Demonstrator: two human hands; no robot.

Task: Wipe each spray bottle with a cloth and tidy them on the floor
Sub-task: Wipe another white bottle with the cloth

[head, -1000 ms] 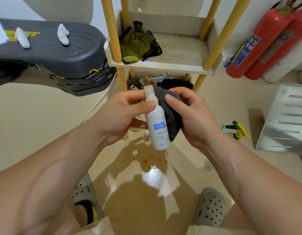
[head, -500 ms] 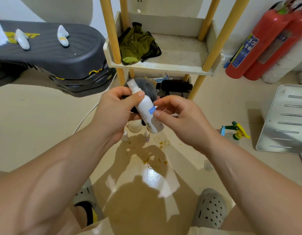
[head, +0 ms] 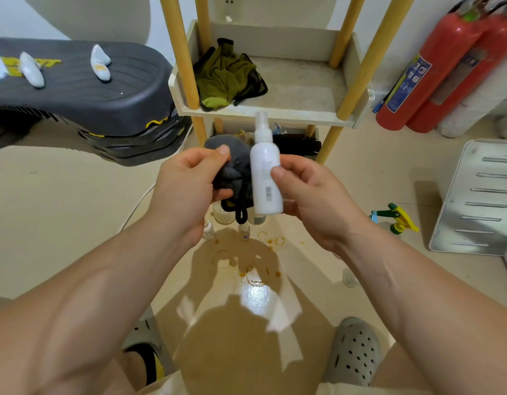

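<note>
White spray bottle (head: 265,172) is held upright in mid-air, above the floor (head: 61,223) and in front of the shelf (head: 275,111). It is pinched low on the body by the right hand (head: 312,201). Grey cloth (head: 232,166) is bunched in the left hand (head: 186,189) and looks to be touching the bottle's side.

Risks:
- Smooth body, thumb-and-finger grip only: slip likely if the cloth is rubbed hard.
- Nozzle is exposed: spray could be triggered if it is pressed by the cloth.
- Small bottles (head: 209,230) stand directly below and would be knocked over by a drop.
- Orange stains (head: 255,272) mark the floor: a wiped bottle set there would be re-soiled.

Around: a trigger sprayer (head: 395,216) lies right, beside a metal panel (head: 480,195). Fire extinguishers (head: 434,72) are behind it, and there is a green rag (head: 226,78) on the shelf. Nothing blocks the put-down spot except the stains and the small bottles.
</note>
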